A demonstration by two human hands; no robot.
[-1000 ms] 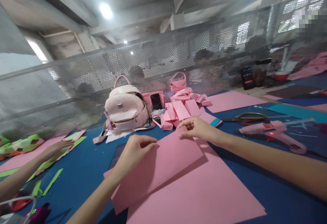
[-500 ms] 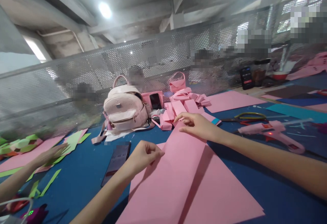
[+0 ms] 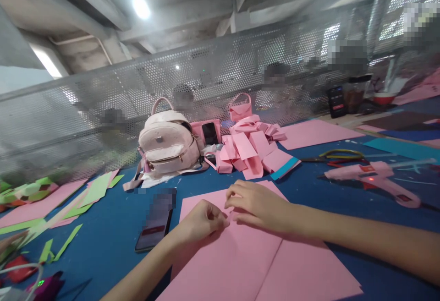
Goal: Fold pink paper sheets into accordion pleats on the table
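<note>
Presently, a flat pink paper sheet (image 3: pixel 228 266) overlies similar pink sheets (image 3: pixel 316 271) on the blue counter (image 3: pixel 106 234). Left hand (image 3: pixel 202 221) curled upon it, grip undetermined; right hand (image 3: pixel 259 205) loosely open. Work appears early; folded pink paper pieces (image 3: pixel 244 146) beyond look complete.

Smooth, matt paper sheets (image 3: pixel 309 269) lie at lower centre; the worktop (image 3: pixel 110 227) is smooth with a faint sheen. Left of centre, the smartphone (image 3: pixel 156 227) is glossy. The backpack (image 3: pixel 167 136) looks like soft leather, the glue gun (image 3: pixel 381 170) at right smooth plastic, the upper-middle partition (image 3: pixel 220 69) perforated metal.
</note>
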